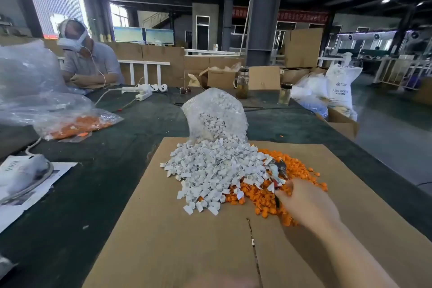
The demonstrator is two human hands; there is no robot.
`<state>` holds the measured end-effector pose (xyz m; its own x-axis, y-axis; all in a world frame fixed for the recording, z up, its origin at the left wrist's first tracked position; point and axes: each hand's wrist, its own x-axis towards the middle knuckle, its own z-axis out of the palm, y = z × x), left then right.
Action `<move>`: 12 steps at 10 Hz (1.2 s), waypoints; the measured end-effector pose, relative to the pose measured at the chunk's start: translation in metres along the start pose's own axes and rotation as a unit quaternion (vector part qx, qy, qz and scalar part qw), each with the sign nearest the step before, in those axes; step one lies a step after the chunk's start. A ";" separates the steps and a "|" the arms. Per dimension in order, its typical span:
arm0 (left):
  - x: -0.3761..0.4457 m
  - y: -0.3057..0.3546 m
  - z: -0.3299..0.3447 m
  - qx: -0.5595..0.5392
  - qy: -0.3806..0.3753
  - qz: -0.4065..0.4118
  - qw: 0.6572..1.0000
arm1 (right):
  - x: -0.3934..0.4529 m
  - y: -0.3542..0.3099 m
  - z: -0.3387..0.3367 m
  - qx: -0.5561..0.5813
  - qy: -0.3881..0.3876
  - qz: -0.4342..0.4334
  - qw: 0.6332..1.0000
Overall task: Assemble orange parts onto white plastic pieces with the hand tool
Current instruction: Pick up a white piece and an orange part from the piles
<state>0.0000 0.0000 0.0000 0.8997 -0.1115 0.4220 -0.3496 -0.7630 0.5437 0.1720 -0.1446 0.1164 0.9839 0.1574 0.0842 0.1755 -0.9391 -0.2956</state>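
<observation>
Two heaps share the cardboard sheet [163,241]: the white plastic pieces [210,168] spill from a clear bag [216,112] on the left half, touching the orange parts [264,201] spread to their right. Lying across the seam between the heaps is the hand tool [278,169], its metal head pointing away from the person. The right hand [306,203] reaches in from the lower right, forearm stretched diagonally, fingers curled around the tool's handle end. No left hand shows.
</observation>
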 end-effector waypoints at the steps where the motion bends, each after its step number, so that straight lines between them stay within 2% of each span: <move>1: 0.074 0.018 -0.064 -0.015 -0.056 -0.119 0.991 | 0.036 -0.007 0.009 -0.064 -0.056 0.083 0.993; 2: 0.134 0.002 -0.077 -0.018 0.009 -0.145 0.989 | 0.054 -0.016 0.015 -0.077 -0.117 0.123 0.982; 4: 0.186 -0.040 -0.058 0.066 0.022 -0.148 0.987 | 0.076 -0.011 0.026 -0.076 -0.112 0.147 0.980; 5: 0.193 -0.051 -0.052 0.090 -0.004 -0.150 0.985 | 0.076 -0.012 0.029 -0.042 -0.081 0.181 0.979; 6: 0.204 -0.057 -0.048 0.033 0.005 -0.177 0.984 | 0.074 -0.013 0.029 -0.005 -0.002 0.173 0.985; 7: 0.220 -0.054 -0.045 -0.121 0.030 -0.251 0.960 | 0.077 -0.027 0.026 0.027 0.071 0.095 0.993; 8: 0.240 -0.047 -0.047 -0.428 0.045 -0.355 0.830 | 0.086 -0.050 0.027 0.070 0.101 0.001 0.992; 9: 0.256 -0.049 -0.048 -0.471 0.142 -0.368 0.790 | 0.094 -0.068 0.035 0.106 0.114 -0.091 0.984; 10: 0.260 -0.059 -0.046 -0.458 0.219 -0.372 0.777 | 0.101 -0.070 0.043 0.072 0.116 -0.151 0.979; 11: 0.256 -0.067 -0.043 -0.435 0.238 -0.368 0.786 | 0.107 -0.066 0.049 -0.001 0.087 -0.143 0.986; 12: 0.253 -0.067 -0.041 -0.340 0.223 -0.357 0.841 | 0.107 -0.065 0.057 -0.016 0.090 -0.118 0.989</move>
<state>0.2407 0.0487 0.1005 0.8092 0.5861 -0.0406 0.0336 0.0228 0.9992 0.2681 -0.0497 0.0902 0.8937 0.3182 0.3163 0.3947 -0.8927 -0.2172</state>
